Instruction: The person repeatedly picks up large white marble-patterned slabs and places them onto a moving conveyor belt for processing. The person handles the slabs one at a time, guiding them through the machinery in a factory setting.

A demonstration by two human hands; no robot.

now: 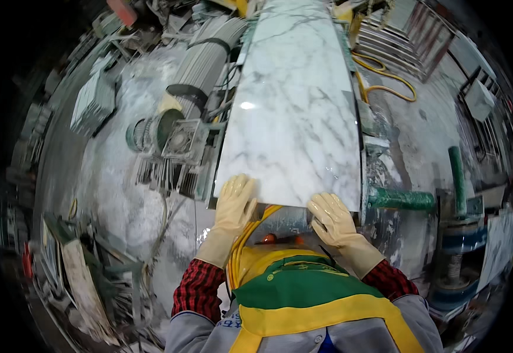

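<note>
A long polished slab of white marble (292,117) with grey veins lies flat on a machine bed, running away from me. My left hand (236,199), in a cream rubber glove, rests with fingers stretched over the slab's near left corner. In a matching glove, my right hand (330,216) touches the near edge right of the middle, fingers spread, thumb turned inward. Neither hand wraps round anything that I can see. The slab's far end runs out of the top of the view.
An electric motor with a gearbox (180,140) sits left of the slab. A green roller (400,200) juts out at right, near a blue cylindrical stand (459,259). A yellow hose (395,91) curls on the floor. Stacked grey slabs (95,103) stand far left; stone offcuts (83,282) lie lower left.
</note>
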